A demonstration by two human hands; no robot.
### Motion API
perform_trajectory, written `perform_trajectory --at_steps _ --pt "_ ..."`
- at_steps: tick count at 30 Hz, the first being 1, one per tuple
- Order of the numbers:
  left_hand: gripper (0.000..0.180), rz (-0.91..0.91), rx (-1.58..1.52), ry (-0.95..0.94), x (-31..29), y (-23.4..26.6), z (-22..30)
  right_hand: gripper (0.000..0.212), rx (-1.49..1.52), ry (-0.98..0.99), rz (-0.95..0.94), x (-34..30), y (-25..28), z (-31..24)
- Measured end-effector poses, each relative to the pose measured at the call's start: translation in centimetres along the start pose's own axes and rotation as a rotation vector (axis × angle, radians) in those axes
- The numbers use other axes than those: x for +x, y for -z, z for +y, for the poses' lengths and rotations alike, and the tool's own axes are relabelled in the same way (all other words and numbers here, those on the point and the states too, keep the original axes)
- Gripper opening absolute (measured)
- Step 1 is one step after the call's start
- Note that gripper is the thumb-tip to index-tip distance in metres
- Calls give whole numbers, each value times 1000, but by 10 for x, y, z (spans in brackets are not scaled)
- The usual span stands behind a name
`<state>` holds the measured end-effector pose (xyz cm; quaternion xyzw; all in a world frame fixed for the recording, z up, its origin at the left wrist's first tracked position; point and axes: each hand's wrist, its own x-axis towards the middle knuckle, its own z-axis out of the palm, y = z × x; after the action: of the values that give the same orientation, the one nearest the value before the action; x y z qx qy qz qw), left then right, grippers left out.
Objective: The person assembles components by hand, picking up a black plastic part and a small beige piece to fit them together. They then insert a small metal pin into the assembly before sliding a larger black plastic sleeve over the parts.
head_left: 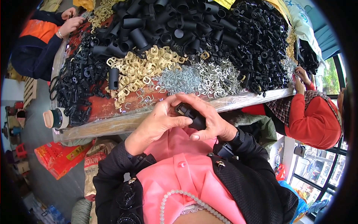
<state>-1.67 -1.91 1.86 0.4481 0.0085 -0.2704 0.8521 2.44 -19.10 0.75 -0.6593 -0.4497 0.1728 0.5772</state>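
Note:
In front of my chest, just off the table's near edge, a short black plastic tube [197,118] with a cut-out end is held between both hands. My left hand [164,118] closes on its open end, the thumb pressed against the side. The fingers of my right hand [213,118] wrap round its body from the right. Beyond my fingertips lie heaps of small silver metal pieces [178,79] and silver U-shaped clips [220,77]. Left of those are gold-coloured rings [147,67], with a similar black tube [113,78] among them. Whatever sits inside the held tube is hidden.
The red tabletop [108,110] has a wrapped wooden edge [112,128]. Black tubes [149,24] are heaped at the back, small black parts [261,48] at the right. A white-and-black container [59,118] stands at the left corner. Co-workers' hands [71,24] [301,80] work at both sides.

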Motion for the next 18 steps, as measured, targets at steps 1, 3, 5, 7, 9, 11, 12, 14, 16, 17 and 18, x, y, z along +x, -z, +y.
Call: perform_trajectory --at_steps 1,3,5,7,9,11,12,14,16,17,18 --pt "62 14 -9 2 1 -1 -1 87 7 3 28 1 1 0" --pt "65 24 -12 1 3 -2 -2 86 -3 13 37 0 3 1" --pt "70 81 -41 1 3 -5 -4 84 -15 26 51 -3 3 1" --pt "72 103 -47 -3 3 -6 -7 79 -31 58 101 -2 0 -1" --pt "74 84 -53 13 1 -5 -11 72 -50 108 191 -2 -3 -5" --pt "74 70 -50 23 -1 -7 -12 67 -19 67 209 -6 -3 -11" --pt "75 75 -65 33 -1 -9 -13 63 16 20 220 -8 -3 -15" --pt "75 85 -98 55 -3 -13 -12 59 49 -24 238 -12 -4 -20" --pt "75 74 -93 55 -6 -17 -11 54 21 27 242 -13 -4 -23" --pt "75 67 -93 53 -8 -20 -11 51 7 52 242 -14 -4 -24" --pt "75 60 -95 50 -9 -21 -11 51 5 51 248 -15 -4 -26"
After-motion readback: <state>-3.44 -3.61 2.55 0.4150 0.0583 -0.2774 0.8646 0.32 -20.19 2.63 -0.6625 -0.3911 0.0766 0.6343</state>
